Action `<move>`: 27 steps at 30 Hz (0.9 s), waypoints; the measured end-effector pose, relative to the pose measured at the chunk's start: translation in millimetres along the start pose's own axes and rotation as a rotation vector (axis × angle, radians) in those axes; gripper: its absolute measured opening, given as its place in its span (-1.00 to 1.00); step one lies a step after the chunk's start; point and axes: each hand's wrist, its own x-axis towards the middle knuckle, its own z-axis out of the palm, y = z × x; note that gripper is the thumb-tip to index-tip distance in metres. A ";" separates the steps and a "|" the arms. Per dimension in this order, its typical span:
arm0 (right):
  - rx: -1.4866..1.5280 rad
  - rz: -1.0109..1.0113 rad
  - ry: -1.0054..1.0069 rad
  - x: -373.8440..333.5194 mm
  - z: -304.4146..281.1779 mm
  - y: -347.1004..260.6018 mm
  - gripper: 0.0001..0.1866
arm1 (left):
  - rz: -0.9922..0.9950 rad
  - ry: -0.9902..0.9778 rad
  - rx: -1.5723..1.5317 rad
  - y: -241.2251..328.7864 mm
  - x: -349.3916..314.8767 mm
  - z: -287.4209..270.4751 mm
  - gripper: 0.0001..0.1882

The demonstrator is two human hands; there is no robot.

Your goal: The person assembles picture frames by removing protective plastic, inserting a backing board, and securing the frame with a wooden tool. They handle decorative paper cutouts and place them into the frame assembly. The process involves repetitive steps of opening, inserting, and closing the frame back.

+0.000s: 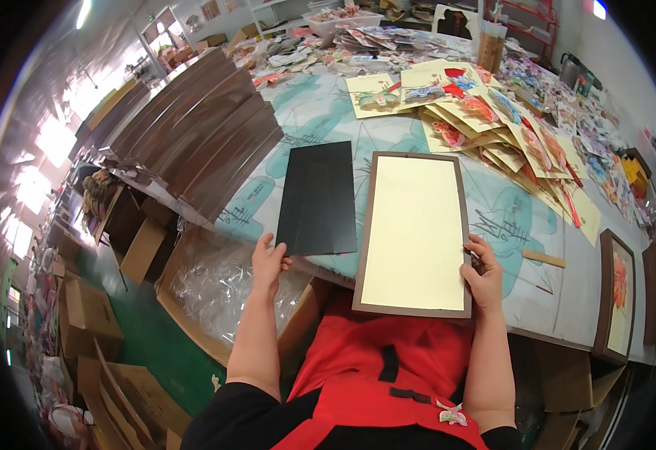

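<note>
My left hand [269,262] pinches the lower left corner of a flat black board [317,199], which lies on or just above the table left of centre. To its right, a brown picture frame [365,247] with a plain pale yellow sheet [415,232] inside overhangs the table's near edge. My right hand [484,274] is closed around the frame's right side, thumb on the front. Further right are a thin wooden strip [544,259] on the table and another brown frame [605,296], standing tilted, with a red-orange figure on pale paper.
Brown frames [193,127] are stacked at the left of the table [290,135]. Pale cards with colourful figures [485,120] pile up at the far right. Below the near edge stands a cardboard box [298,319] holding clear plastic [219,285]. More cartons [88,315] stand at left.
</note>
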 end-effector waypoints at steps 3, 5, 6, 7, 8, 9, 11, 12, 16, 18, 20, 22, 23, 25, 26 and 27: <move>0.003 0.021 0.018 -1.5 -1.3 1.5 -0.60 | -0.120 -0.071 -0.375 11.6 3.8 -13.1 -0.57; 0.001 0.034 0.024 -1.9 -0.5 -1.4 -0.61 | -0.120 -0.137 -0.515 30.4 -4.0 -20.5 -0.61; -0.001 0.040 0.019 -1.5 0.7 -2.6 -0.61 | -0.119 -0.163 -0.589 40.5 -12.1 -22.1 -0.63; -0.001 0.020 0.028 -0.9 1.3 -2.1 -0.62 | -0.098 -0.180 -0.565 50.6 -21.4 -15.8 -0.64; -0.008 0.024 0.033 -1.1 0.0 -3.1 -0.62 | -0.077 -0.197 -0.541 60.6 -32.9 -4.9 -0.65; -0.012 0.027 0.033 -1.3 0.0 -3.7 -0.62 | -0.051 -0.208 -0.518 67.7 -44.4 4.4 -0.66; -0.001 0.025 0.041 -1.5 0.3 -4.5 -0.62 | -0.049 -0.270 -0.482 74.8 -65.8 24.8 -0.66; 0.014 0.020 0.042 -1.5 1.9 -4.5 -0.62 | -0.048 -0.295 -0.463 73.9 -75.0 32.6 -0.65; 0.010 0.022 0.043 -1.5 2.3 -4.1 -0.62 | -0.106 -0.419 -0.419 61.7 -97.8 60.6 -0.63; 0.005 0.028 0.045 -1.2 1.5 -1.0 -0.61 | -0.121 -0.439 -0.391 57.8 -107.9 71.1 -0.62; -0.006 0.021 0.047 -1.1 1.1 -1.5 -0.61 | -0.134 -0.478 -0.331 55.1 -113.1 77.3 -0.49; -0.017 0.025 0.046 -1.3 0.7 -2.0 -0.61 | -0.094 -0.535 -0.254 58.5 -121.0 80.5 -0.41; -0.021 0.024 0.045 -1.4 0.1 -2.8 -0.61 | -0.099 -0.610 -0.230 57.9 -120.8 80.4 -0.32; -0.015 0.021 0.046 -1.4 0.9 -3.3 -0.62 | -0.109 -0.634 -0.200 59.6 -122.7 83.2 -0.31; -0.007 0.018 0.048 -1.2 1.8 -3.4 -0.62 | -0.114 -0.646 -0.185 60.3 -123.3 84.9 -0.30; 0.000 0.016 0.054 -1.6 1.9 -4.0 -0.62 | -0.128 -0.652 -0.179 60.4 -123.0 86.2 -0.30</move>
